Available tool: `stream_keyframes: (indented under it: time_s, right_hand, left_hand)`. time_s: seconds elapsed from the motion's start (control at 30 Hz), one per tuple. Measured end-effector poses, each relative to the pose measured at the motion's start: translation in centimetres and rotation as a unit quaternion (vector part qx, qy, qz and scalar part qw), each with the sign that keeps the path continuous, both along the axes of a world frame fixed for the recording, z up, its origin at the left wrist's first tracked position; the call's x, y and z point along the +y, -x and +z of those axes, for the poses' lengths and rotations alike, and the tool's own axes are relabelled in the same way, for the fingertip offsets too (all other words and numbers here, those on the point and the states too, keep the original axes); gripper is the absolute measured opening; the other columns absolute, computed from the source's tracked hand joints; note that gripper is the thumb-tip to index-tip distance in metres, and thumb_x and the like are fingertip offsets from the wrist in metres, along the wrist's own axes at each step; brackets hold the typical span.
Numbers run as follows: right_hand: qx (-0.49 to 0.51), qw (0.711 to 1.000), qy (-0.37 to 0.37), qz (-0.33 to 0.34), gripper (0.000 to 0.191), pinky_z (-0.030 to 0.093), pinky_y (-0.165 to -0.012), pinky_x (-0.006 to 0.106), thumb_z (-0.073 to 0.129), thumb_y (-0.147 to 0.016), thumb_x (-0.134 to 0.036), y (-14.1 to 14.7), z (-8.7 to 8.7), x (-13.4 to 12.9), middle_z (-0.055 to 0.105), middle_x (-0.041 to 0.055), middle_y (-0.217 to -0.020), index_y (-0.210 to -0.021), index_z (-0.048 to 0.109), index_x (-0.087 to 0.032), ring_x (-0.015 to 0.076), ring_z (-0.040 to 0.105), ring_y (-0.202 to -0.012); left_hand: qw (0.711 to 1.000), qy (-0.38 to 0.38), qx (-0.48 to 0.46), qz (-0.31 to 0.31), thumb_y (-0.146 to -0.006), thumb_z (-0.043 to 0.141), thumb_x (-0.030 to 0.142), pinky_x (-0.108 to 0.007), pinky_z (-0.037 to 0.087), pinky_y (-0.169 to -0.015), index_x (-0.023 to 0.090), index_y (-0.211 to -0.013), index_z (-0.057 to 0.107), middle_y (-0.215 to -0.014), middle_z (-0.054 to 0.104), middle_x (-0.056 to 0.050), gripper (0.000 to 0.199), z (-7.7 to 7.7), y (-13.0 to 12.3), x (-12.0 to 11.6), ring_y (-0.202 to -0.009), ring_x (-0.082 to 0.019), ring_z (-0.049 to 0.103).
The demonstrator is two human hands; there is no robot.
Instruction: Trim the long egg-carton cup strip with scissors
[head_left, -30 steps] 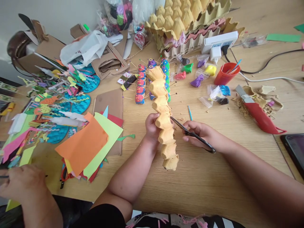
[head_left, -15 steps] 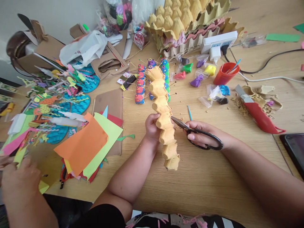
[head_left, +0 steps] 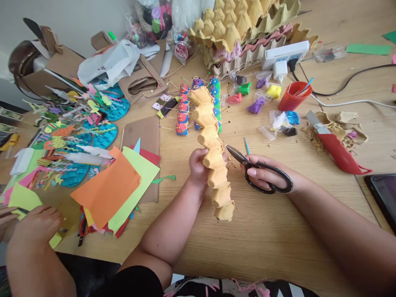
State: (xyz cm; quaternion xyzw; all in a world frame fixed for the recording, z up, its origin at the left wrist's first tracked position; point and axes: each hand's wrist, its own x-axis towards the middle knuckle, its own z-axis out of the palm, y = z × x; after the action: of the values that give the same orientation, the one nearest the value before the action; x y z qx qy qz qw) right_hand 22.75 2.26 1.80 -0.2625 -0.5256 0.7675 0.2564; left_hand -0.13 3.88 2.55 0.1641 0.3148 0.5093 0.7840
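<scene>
My left hand (head_left: 199, 167) grips a long strip of yellow egg carton (head_left: 213, 154) near its middle, thumb on its left side; the other fingers are mostly behind the strip. My right hand (head_left: 262, 173) has its fingers through the handles of black scissors (head_left: 268, 176). The scissor blades point up and left, their tips just right of the strip and apart from it. Beyond the strip's upper end lie painted caterpillars: a pink-and-blue one (head_left: 182, 111) and a green-and-blue one (head_left: 216, 103), with a purple one (head_left: 197, 82) partly hidden between them.
Stacked egg trays (head_left: 232, 33) stand at the back, beside a power strip (head_left: 287, 53). A red cup (head_left: 295, 95) and a red utility knife (head_left: 337, 148) lie right. Coloured paper (head_left: 108, 189) covers the left. Another person's hand (head_left: 37, 222) holds yellow-green paper at far left.
The scissors have moved slightly right, away from the strip's edge, and tilted. The strip has barely shifted. At far left, the other person's hands have moved, showing more yellow-green paper.
</scene>
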Motion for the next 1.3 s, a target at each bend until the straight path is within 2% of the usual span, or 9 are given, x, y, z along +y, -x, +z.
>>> stream_keyframes:
  time_s: [0.2,0.3,0.37,0.43,0.53,0.67,0.97,1.17,1.3]
  right_hand:
    - [-0.061,0.994,-0.047,-0.073,0.04,0.024,-0.044,0.023,0.072,-0.092,-0.056,1.1,0.6,-0.4,0.043,-0.0119,-0.058,-0.096,0.049,-0.024,0.0072,0.033,-0.046]
    - [-0.148,0.968,-0.155,-0.133,0.039,0.03,-0.052,0.024,0.075,-0.089,-0.054,1.2,0.7,-0.5,0.049,-0.0088,-0.065,-0.099,0.051,-0.024,0.0097,0.041,-0.055]
    - [-0.236,0.925,-0.254,-0.154,0.035,0.033,-0.057,0.026,0.072,-0.089,-0.051,1.1,0.6,-0.4,0.055,-0.0063,-0.067,-0.103,0.054,-0.024,0.0127,0.047,-0.059]
    - [-0.33,0.863,-0.343,-0.168,0.031,0.033,-0.059,0.028,0.068,-0.091,-0.049,1.0,0.5,-0.4,0.061,-0.0032,-0.068,-0.106,0.058,-0.023,0.0157,0.052,-0.059]
    - [-0.416,0.782,-0.43,-0.174,0.03,0.034,-0.06,0.03,0.062,-0.093,-0.046,0.9,0.3,-0.4,0.07,0.0028,-0.075,-0.11,0.064,-0.022,0.0201,0.06,-0.064]
    - [-0.44,0.737,-0.482,-0.176,0.033,0.038,-0.061,0.031,0.059,-0.097,-0.048,0.9,0.2,-0.5,0.076,0.0063,-0.084,-0.114,0.065,-0.021,0.0227,0.067,-0.07]
    - [-0.457,0.703,-0.518,-0.169,0.032,0.038,-0.063,0.032,0.054,-0.099,-0.045,1.1,0.4,-0.8,0.078,0.0079,-0.086,-0.115,0.066,-0.02,0.0249,0.07,-0.074]
    - [-0.471,0.713,-0.494,-0.159,0.031,0.036,-0.064,0.033,0.055,-0.097,-0.044,1.2,0.7,-0.7,0.079,0.0095,-0.09,-0.116,0.066,-0.022,0.0252,0.068,-0.076]
    - [-0.46,0.733,-0.477,-0.152,0.033,0.035,-0.062,0.032,0.055,-0.098,-0.047,1.3,0.5,-0.7,0.076,0.0073,-0.082,-0.115,0.066,-0.022,0.0234,0.064,-0.069]
  left_hand:
    - [0.998,0.038,-0.051,0.016,-0.071,0.059,0.037,-0.025,0.034,-0.044,0.022,-0.073,0.056,-0.061,0.053,-0.001,0.016,-0.2,0.0,0.2,-0.046,-0.013,0.046]
    - [0.997,0.052,-0.045,0.018,-0.076,0.062,0.042,-0.026,0.033,-0.042,0.023,-0.072,0.055,-0.059,0.052,-0.001,0.02,-0.4,0.0,0.3,-0.044,-0.015,0.047]
    - [0.998,0.046,-0.046,0.019,-0.077,0.062,0.042,-0.026,0.034,-0.042,0.023,-0.072,0.056,-0.058,0.052,-0.001,0.02,-0.5,0.0,0.4,-0.045,-0.016,0.05]
    - [0.998,0.039,-0.05,0.021,-0.077,0.061,0.04,-0.026,0.035,-0.042,0.022,-0.072,0.056,-0.058,0.053,-0.001,0.019,-0.6,0.1,0.4,-0.045,-0.016,0.05]
    - [0.998,0.041,-0.038,0.022,-0.074,0.061,0.039,-0.024,0.035,-0.04,0.02,-0.072,0.06,-0.059,0.052,0.0,0.019,-0.5,0.1,0.4,-0.044,-0.013,0.049]
    - [1.0,0.011,-0.017,0.002,-0.07,0.06,0.039,-0.023,0.037,-0.039,0.017,-0.074,0.067,-0.058,0.052,0.0,0.024,-0.4,-0.1,0.3,-0.044,-0.013,0.05]
    - [1.0,-0.001,0.002,-0.005,-0.071,0.058,0.04,-0.024,0.04,-0.039,0.015,-0.076,0.069,-0.057,0.056,-0.001,0.028,-0.2,-0.2,0.3,-0.041,-0.013,0.049]
    - [0.999,0.039,0.011,0.01,-0.077,0.055,0.044,-0.026,0.041,-0.041,0.016,-0.077,0.068,-0.058,0.055,-0.002,0.03,-0.1,-0.2,0.4,-0.043,-0.014,0.051]
    - [0.998,0.061,0.009,0.024,-0.078,0.056,0.045,-0.027,0.044,-0.044,0.017,-0.079,0.067,-0.058,0.055,-0.001,0.03,-0.2,-0.2,0.4,-0.045,-0.016,0.054]
